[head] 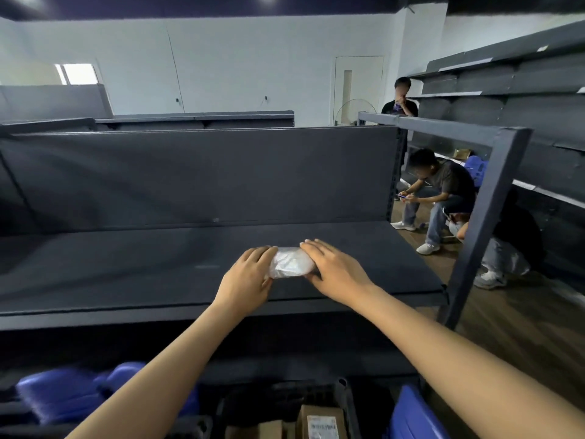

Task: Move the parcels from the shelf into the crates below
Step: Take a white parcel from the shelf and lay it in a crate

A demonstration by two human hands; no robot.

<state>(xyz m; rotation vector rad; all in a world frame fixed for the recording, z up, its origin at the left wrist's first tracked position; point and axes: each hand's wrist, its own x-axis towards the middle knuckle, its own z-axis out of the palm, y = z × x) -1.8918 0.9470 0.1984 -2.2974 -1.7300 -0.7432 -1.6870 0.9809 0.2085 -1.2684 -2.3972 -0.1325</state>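
One view, riding on the person's head, facing forward and tipped down. The shelf (158, 264) fills the middle, close, within arm's reach. Both forearms run in from the near bottom edge, left hand (250, 274) and right hand (335, 270) meeting on the parcel (289, 263) at centre. A crate (345, 394) sits almost under the lens. It's a wide angle: far wall (221, 64) and ceiling (190, 4) up top, straight rails bowing at the edges.

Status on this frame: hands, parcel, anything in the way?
Left hand and right hand both gripping the white parcel at its ends. Parcel resting on the shelf. Path down to the black crate looks open.
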